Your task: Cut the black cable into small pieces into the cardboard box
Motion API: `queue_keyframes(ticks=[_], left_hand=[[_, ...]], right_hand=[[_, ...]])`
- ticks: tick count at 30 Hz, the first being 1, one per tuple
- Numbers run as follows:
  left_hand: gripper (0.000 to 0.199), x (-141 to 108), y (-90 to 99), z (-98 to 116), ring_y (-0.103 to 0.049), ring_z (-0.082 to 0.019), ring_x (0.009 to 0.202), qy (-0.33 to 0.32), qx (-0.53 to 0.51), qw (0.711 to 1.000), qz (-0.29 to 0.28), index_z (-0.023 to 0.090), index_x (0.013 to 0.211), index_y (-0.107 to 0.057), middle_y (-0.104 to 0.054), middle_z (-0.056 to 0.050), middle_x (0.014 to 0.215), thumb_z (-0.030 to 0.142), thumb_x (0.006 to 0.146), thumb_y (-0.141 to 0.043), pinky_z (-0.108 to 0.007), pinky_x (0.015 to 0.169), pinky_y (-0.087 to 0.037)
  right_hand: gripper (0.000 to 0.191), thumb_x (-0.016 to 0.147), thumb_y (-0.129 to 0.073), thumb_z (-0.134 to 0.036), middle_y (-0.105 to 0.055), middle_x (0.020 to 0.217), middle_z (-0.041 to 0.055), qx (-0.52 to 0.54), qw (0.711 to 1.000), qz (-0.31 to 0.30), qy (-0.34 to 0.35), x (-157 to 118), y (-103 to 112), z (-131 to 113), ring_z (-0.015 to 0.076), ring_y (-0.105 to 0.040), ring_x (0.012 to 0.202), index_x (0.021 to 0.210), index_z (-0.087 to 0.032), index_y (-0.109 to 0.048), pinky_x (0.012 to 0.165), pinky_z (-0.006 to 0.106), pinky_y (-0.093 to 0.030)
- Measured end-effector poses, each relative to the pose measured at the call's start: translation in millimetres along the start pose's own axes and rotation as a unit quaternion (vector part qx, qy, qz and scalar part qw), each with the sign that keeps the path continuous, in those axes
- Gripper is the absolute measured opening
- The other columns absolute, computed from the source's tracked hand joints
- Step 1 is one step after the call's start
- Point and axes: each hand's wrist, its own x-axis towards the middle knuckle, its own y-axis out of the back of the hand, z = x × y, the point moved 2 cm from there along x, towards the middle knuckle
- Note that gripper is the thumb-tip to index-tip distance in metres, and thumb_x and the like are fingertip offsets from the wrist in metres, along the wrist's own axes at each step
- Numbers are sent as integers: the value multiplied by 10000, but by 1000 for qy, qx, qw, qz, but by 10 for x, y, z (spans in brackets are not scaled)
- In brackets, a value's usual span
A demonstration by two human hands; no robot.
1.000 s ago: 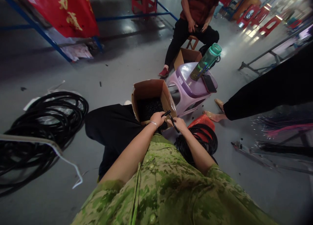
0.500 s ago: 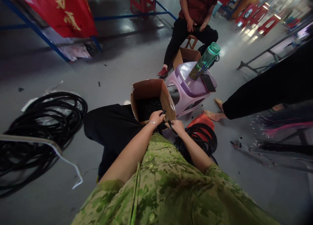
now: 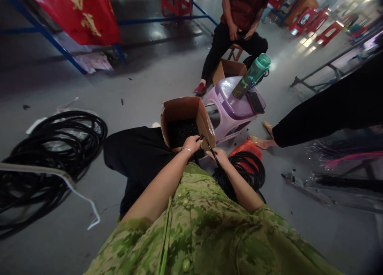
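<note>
My left hand (image 3: 192, 144), with a bracelet at the wrist, is closed around a short black piece (image 3: 200, 138) over the near edge of an open cardboard box (image 3: 204, 125). Many small black pieces (image 3: 182, 131) lie inside the box. Just right of it, my right hand (image 3: 218, 156) grips a dark scissor-like tool (image 3: 211, 148), whose tip points up and left toward my left hand. Beside my right forearm, coils of black tubing (image 3: 257, 172) rest partly over a red bag (image 3: 247, 150).
A purple stool (image 3: 223, 117) holds a green bottle (image 3: 253, 75) and a dark phone (image 3: 255, 102). A seated person (image 3: 236, 36) is beyond it; another person's leg (image 3: 314, 111) is at right. Large black coils (image 3: 86, 141) lie on the left floor.
The tool in my right hand has turned, and its tip now shows more plainly, pointing up and left. My right hand has shifted slightly right; my left hand has barely moved.
</note>
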Motion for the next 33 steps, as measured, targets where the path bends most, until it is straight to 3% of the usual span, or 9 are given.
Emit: queue_keyframes(ticks=[13, 22, 29, 33], left_hand=[[194, 6, -28, -13, -649, -132, 617, -9, -23, 1000, -11, 147, 881, -690, -710, -34, 728, 222, 868, -511, -215, 644, -479], [207, -41, 10, 53, -661, -151, 667, -15, 29, 999, -26, 143, 863, -707, -718, -48, 739, 224, 866, -516, -231, 685, -475], [236, -49, 48, 37, -671, -175, 718, -10, 61, 998, -11, 156, 961, -736, -720, -53, 737, 240, 865, -538, -248, 723, -473], [297, -32, 13, 14, -667, -162, 710, -7, 30, 999, -21, 155, 1086, -714, -728, -45, 780, 230, 860, -538, -239, 726, -476]], right_hand=[[377, 827, -575, -572, -694, 807, 31, -42, 999, -9, 26, 39, 55, -58, 177, -604, 744, 856, -223, -712, 587, 225, -303], [419, 825, -567, -611, -710, 821, 40, -53, 998, -19, 24, 41, 88, -104, 181, -622, 753, 871, -224, -720, 577, 225, -298], [394, 786, -612, -586, -715, 750, 65, -63, 997, 37, 9, 7, 40, -77, 204, -655, 758, 714, -213, -717, 562, 230, -314], [429, 772, -626, -581, -685, 641, 64, 7, 998, 62, 8, -44, -103, -27, 190, -658, 674, 602, -189, -666, 541, 218, -351]])
